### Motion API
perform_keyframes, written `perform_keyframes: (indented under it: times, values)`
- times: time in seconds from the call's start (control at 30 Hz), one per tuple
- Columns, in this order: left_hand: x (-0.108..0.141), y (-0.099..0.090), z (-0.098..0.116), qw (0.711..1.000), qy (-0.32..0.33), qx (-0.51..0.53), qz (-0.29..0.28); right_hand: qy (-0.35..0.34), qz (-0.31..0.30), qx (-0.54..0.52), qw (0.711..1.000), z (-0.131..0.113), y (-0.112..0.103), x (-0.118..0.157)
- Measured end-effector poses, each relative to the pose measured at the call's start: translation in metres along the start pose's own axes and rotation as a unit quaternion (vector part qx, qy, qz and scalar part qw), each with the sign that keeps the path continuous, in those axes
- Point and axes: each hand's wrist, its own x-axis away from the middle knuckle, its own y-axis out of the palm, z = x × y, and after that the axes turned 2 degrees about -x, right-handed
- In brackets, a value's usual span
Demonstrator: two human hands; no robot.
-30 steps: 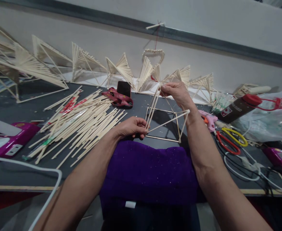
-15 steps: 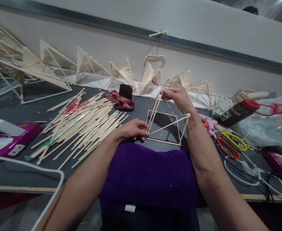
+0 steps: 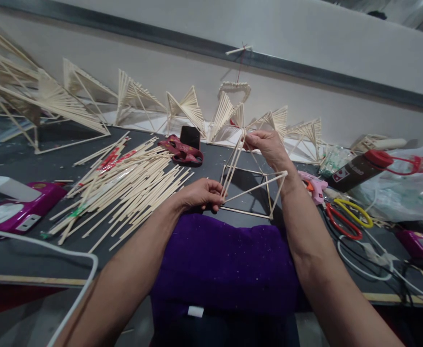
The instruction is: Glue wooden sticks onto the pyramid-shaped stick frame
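Observation:
An open frame of thin wooden sticks (image 3: 252, 192) stands on the dark table in front of me, with triangular sides and a squarish base. Two or more sticks slope side by side up its left edge. At their lower end, by the frame's near left corner, my left hand (image 3: 207, 193) is closed in a pinch. The fingertips of my right hand (image 3: 267, 147) pinch the upper end of the same wooden sticks near the frame's peak. My right forearm passes close by the frame's right corner (image 3: 285, 173). The exact joints under the fingertips are hidden.
A pile of loose sticks (image 3: 132, 193) lies left, near a phone (image 3: 190, 137) and red lanyard (image 3: 182, 153). Finished twisted stick models (image 3: 188, 108) line the wall. Right are a pink glue gun (image 3: 316, 188), scissors (image 3: 341, 221), bottle (image 3: 359, 168) and cables. A purple cloth (image 3: 226, 260) covers my lap.
The view has shifted very slightly. Both hands keep their pinch on the sticks, and the frame stays in place.

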Motion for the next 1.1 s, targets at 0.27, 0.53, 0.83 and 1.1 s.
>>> perform_keyframes:
  times: [0.27,0.53,0.83,1.1]
  values:
    - [-0.001,0.001,0.000,1.000,0.006,-0.002,-0.008,-0.009,-0.005,0.000,1.000,-0.003,0.002,0.001]
    - [0.001,0.001,0.000,1.000,0.014,-0.009,-0.006,0.003,-0.004,0.003,1.000,-0.004,0.003,0.002]
    - [0.004,0.005,0.006,1.000,0.011,-0.016,-0.005,-0.001,-0.002,0.008,1.000,-0.004,0.001,0.005]
    - [0.004,0.005,0.009,1.000,-0.014,-0.021,-0.006,0.007,0.011,0.032,0.999,-0.005,0.001,0.004]
